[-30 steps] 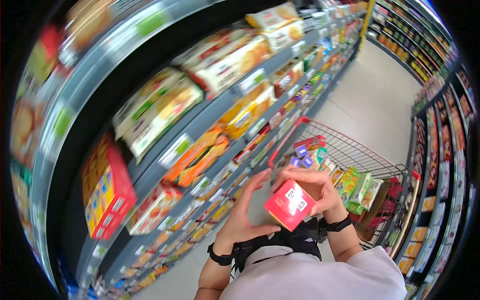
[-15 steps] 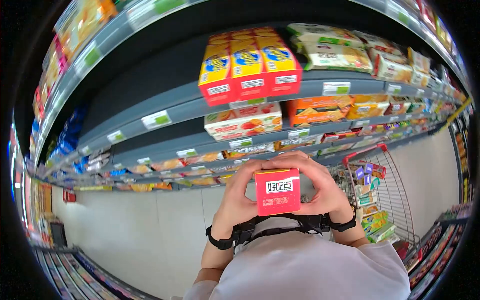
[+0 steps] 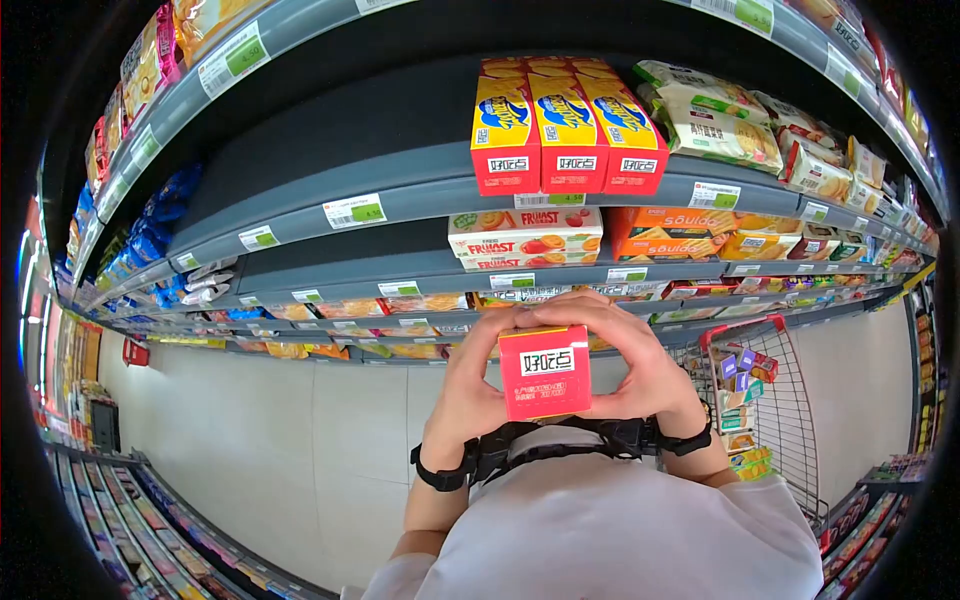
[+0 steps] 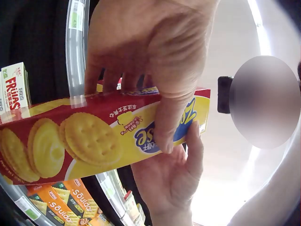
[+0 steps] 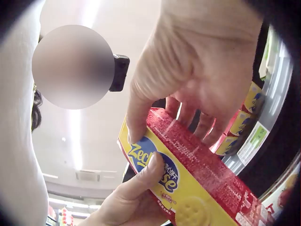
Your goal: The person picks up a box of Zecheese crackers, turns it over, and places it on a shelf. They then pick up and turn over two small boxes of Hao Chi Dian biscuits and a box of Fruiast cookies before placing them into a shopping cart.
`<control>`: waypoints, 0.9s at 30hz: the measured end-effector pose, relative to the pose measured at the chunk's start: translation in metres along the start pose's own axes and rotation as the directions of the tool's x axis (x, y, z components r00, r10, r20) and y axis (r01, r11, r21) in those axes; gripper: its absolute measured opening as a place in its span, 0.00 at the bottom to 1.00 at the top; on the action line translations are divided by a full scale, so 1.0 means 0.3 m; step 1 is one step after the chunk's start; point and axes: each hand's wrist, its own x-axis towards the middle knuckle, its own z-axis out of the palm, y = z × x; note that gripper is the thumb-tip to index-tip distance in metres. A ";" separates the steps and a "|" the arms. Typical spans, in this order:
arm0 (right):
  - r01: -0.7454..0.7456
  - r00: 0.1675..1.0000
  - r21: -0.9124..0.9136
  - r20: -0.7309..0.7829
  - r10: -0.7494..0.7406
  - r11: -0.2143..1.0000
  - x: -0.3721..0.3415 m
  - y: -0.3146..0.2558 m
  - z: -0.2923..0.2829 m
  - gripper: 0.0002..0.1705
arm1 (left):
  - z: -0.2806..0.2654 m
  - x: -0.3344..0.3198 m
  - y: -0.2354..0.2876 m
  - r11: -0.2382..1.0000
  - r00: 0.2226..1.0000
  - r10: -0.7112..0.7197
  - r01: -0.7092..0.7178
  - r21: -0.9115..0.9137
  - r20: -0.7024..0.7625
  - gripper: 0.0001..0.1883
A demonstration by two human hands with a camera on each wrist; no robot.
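Shelving [image 3: 405, 187] stocked with packets and cartons spans the upper head view; the shopping cart [image 3: 778, 322], part-loaded, stands at the right hand's side. Three red-and-yellow boxes [image 3: 567, 125] sit side by side on a shelf. The left hand [image 3: 462, 395] and right hand [image 3: 650, 385] both grasp one cracker box [image 3: 545, 373] in front of the torso, its red end facing the head camera. The box lies between thumbs and fingers: left thumb [image 4: 171, 125] and right thumb [image 5: 138, 123] on the yellow printed face, other fingers along the red side.
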 end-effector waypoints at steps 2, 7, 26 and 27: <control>0.001 1.000 -0.003 -0.010 -0.001 1.000 0.000 0.002 -0.008 0.43 | 0.004 0.013 -0.006 0.999 1.000 0.028 -0.028 0.023 0.009 0.38; -0.113 0.989 -0.005 -0.097 0.112 0.994 -0.020 -0.010 -0.009 0.43 | 0.018 0.034 -0.043 0.998 0.995 -0.050 0.047 0.035 0.088 0.39; -0.170 0.956 -0.105 -0.257 0.138 0.980 -0.060 0.008 -0.007 0.44 | -0.012 0.065 0.050 0.994 0.996 0.046 -0.053 0.099 0.071 0.41; -0.166 0.956 -0.072 -0.255 0.143 0.983 -0.056 0.007 0.001 0.44 | -0.015 0.060 0.052 0.997 0.998 0.042 -0.045 0.060 0.041 0.40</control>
